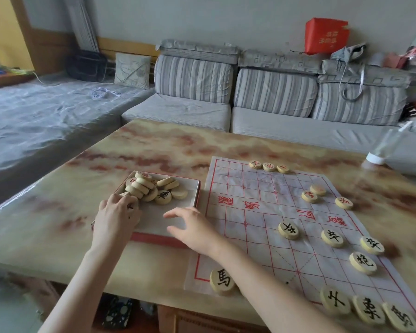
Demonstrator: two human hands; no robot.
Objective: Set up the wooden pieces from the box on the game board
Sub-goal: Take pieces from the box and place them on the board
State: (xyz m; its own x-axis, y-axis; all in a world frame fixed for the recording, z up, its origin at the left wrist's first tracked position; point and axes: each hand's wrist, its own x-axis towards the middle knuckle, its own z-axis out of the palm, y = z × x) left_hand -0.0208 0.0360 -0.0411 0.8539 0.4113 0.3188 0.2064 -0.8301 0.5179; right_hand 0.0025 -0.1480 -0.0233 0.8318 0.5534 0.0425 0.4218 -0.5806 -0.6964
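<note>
Spreading across the back of the room, a grey striped sofa (195, 109) and a plastic-covered bed (46, 116) stand behind the marbled desk (154, 145), which carries everything for the task. On the desk's right half lies the paper game board (262, 188), creased but flat, and just left of it sits the shallow, red-rimmed box (154, 222). Setup seems less than half done. Black-marked discs sit along the near side: a back-row trio (368, 310), a lone horse disc (222, 281), a cannon disc (362, 263) and three soldiers (288, 230). Red ones are fewer: a far-edge trio (269, 166) and three loose reds (310, 196) that look unaligned. A heap of wooden pieces (151, 187) waits in the box's far corner. The right grip (192, 227) hovers released over the box's near edge, fingers spread. The left grip (118, 213) curls at the heap and appears to be grasping one black-marked piece (130, 206).
</note>
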